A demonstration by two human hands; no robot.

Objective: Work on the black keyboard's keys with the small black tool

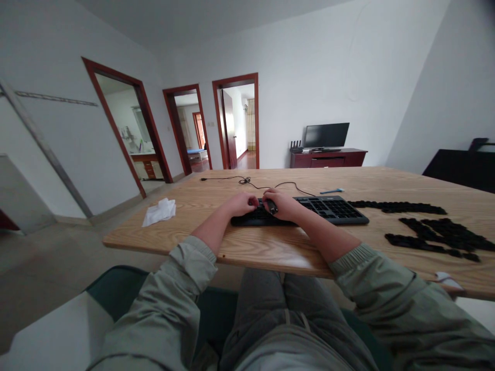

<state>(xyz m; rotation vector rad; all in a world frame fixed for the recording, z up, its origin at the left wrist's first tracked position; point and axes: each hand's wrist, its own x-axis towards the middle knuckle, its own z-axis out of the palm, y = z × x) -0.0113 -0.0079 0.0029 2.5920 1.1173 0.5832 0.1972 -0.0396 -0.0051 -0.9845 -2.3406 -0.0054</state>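
On the table [270,247], the keyboard [333,210] lies between tissue [160,212] at left and keycaps [448,230] at right.

room between tissue [159,212] and keyboard [330,208]; cable [244,180] blocks behind, black pieces [446,231] right

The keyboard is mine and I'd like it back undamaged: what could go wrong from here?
The dark tool in the right hand could slip and scratch the keyboard or jab the left hand, which is close beside it. The small black pieces, seemingly loose keycaps, might get scattered if the right arm sweeps outward across the table.
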